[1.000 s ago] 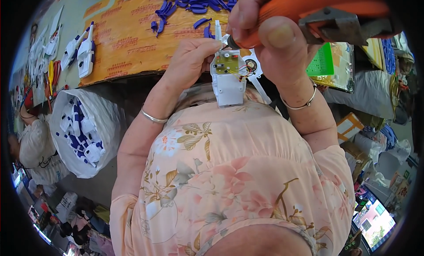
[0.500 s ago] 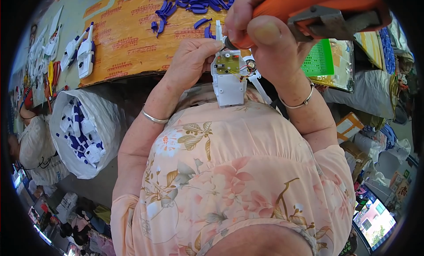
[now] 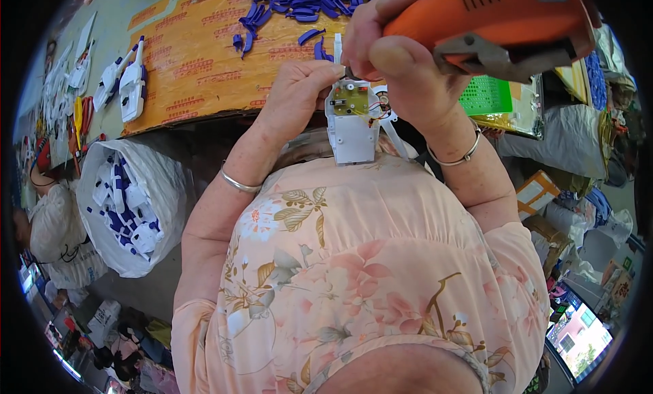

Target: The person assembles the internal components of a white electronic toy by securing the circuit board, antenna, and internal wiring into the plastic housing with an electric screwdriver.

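Observation:
In my right hand (image 3: 415, 67) is an orange electric screwdriver (image 3: 503, 27) with vent slots and a metal lever. Its dark tip points left, down at the upper end of a white plastic housing (image 3: 354, 142). My left hand (image 3: 303, 88) is closed at that end, thumb and fingertips right beside the tip, other fingers partly behind the housing. Whether a screw sits between these fingertips is hidden. Inside the open housing lies a green circuit board (image 3: 351, 98). Thin wires run from it to a small round part (image 3: 382, 98) beside my right hand. The housing's lower end is against my shirt.
Purple curved plastic parts (image 3: 299, 3) are heaped on the orange-taped tabletop (image 3: 197, 67). White-and-purple assemblies (image 3: 132, 88) lie at left. A white sack (image 3: 173, 197) of similar parts stands below the table's edge. A green perforated basket (image 3: 493, 95) sits at right.
The orange screwdriver has tilted and rolled in my right hand, showing more of its vented side. My right hand has moved slightly left, toward my left fingertips. The housing has hardly moved.

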`<control>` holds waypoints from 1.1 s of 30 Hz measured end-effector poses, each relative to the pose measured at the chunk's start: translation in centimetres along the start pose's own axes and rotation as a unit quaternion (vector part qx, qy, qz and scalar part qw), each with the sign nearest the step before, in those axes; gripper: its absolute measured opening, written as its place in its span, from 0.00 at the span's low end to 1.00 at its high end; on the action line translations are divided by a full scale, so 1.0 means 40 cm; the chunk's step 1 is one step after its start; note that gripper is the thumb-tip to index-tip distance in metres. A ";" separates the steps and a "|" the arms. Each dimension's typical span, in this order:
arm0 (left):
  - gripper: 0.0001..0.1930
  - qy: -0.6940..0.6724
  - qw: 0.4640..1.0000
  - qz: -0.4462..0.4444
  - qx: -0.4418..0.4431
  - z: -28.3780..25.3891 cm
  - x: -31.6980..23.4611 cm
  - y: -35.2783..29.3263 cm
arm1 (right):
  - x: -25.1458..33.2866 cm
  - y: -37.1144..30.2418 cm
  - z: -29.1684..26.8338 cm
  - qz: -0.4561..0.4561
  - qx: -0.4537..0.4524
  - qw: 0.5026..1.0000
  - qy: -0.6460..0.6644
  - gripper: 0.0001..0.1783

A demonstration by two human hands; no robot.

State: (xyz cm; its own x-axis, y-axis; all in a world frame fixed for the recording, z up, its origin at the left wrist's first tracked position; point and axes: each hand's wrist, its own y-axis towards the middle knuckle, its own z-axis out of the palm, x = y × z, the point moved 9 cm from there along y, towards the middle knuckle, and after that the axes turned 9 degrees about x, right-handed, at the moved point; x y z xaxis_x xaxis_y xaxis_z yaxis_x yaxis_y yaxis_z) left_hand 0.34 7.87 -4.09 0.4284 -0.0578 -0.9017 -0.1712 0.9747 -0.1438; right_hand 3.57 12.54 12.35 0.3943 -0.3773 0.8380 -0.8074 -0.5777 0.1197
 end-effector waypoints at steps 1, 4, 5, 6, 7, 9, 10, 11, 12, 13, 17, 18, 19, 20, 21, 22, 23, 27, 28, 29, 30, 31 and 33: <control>0.13 -0.021 1.000 0.007 -0.008 -0.008 0.011 -0.001 | 0.007 0.019 0.047 -0.005 0.006 1.000 0.001 0.20; 0.12 -0.044 0.999 -0.008 0.007 -0.029 0.040 0.004 | 0.001 -0.121 -0.011 0.011 -0.500 0.857 0.127 0.29; 0.12 -0.048 0.998 -0.029 0.027 -0.027 0.050 0.005 | 0.007 -0.133 -0.016 -0.030 -0.543 0.828 0.136 0.30; 0.12 -0.046 0.998 -0.031 0.029 -0.024 0.039 0.003 | 0.009 -0.148 -0.017 -0.071 -0.584 0.795 0.146 0.30; 0.11 -0.059 0.997 -0.037 0.047 -0.009 0.023 0.000 | -0.013 -0.174 -0.028 -0.076 -0.597 0.782 0.161 0.32; 0.11 -0.071 0.994 -0.043 0.065 0.005 0.017 -0.008 | 0.018 -0.203 -0.044 -0.023 -0.609 0.792 0.039 0.31; 0.11 -0.004 0.997 -0.017 0.072 0.007 0.009 -0.011 | 0.023 -0.218 -0.052 0.020 -0.630 0.776 0.020 0.32; 0.13 0.063 0.995 0.010 0.080 0.011 -0.002 -0.015 | 0.024 -0.227 -0.055 0.020 -0.631 0.775 0.020 0.32; 0.13 0.063 0.995 0.009 0.081 0.018 -0.007 -0.020 | 0.031 -0.240 -0.056 0.055 -0.628 0.776 -0.027 0.33; 0.15 0.063 0.995 0.004 0.083 0.028 -0.014 -0.025 | 0.037 -0.253 -0.057 0.090 -0.623 0.773 -0.075 0.34; 0.19 0.064 0.995 0.010 0.074 0.025 -0.013 -0.025 | -0.035 -0.397 -0.004 0.037 -0.705 0.678 -0.206 0.10; 0.19 0.066 0.995 0.010 0.073 0.021 -0.012 -0.026 | -0.071 -0.377 0.031 0.117 -0.629 0.752 -0.156 0.14; 0.19 0.049 0.998 0.002 0.047 0.006 -0.008 -0.027 | -0.091 -0.345 0.053 0.182 -0.533 0.805 -0.185 0.15; 0.18 0.033 0.999 -0.006 0.020 -0.010 -0.005 -0.030 | -0.119 -0.312 0.081 0.243 -0.428 0.845 -0.211 0.15; 0.18 0.035 0.999 -0.007 0.019 -0.020 -0.005 -0.032 | -0.133 -0.280 0.114 0.258 -0.353 0.870 -0.226 0.18; 0.18 0.014 1.000 0.000 0.018 -0.034 -0.009 -0.033 | -0.129 -0.256 0.132 0.267 -0.311 0.874 -0.260 0.20; 0.17 -0.007 1.000 0.007 0.018 -0.045 -0.013 -0.032 | -0.127 -0.237 0.150 0.274 -0.267 0.876 -0.293 0.22; 0.16 -0.057 0.998 0.026 -0.017 -0.086 -0.026 -0.038 | -0.138 -0.208 0.184 0.242 -0.230 0.887 -0.319 0.21; 0.16 -0.056 0.998 0.027 -0.019 -0.093 -0.027 -0.039 | -0.138 -0.204 0.180 0.236 -0.240 0.882 -0.330 0.18; 0.15 -0.054 0.998 0.030 -0.028 -0.103 -0.028 -0.040 | -0.142 -0.200 0.178 0.233 -0.240 0.883 -0.330 0.18; 0.15 -0.052 0.997 0.035 -0.037 -0.107 -0.028 -0.044 | -0.143 -0.197 0.180 0.227 -0.236 0.884 -0.334 0.17; 0.15 -0.051 0.997 0.038 -0.039 -0.107 -0.031 -0.047 | -0.143 -0.194 0.181 0.222 -0.232 0.885 -0.337 0.16; 0.15 -0.062 0.997 0.032 -0.030 -0.101 -0.033 -0.047 | -0.143 -0.180 0.180 0.210 -0.230 0.891 -0.329 0.15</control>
State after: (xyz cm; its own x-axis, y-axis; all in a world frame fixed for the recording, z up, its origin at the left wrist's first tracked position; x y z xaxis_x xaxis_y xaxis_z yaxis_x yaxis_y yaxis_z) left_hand -3.48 5.24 -4.28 0.5206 0.0356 -0.8530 -0.2538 0.9604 -0.1148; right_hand 10.28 13.64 2.88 0.0649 -0.9211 0.3840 -0.9794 0.0150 0.2015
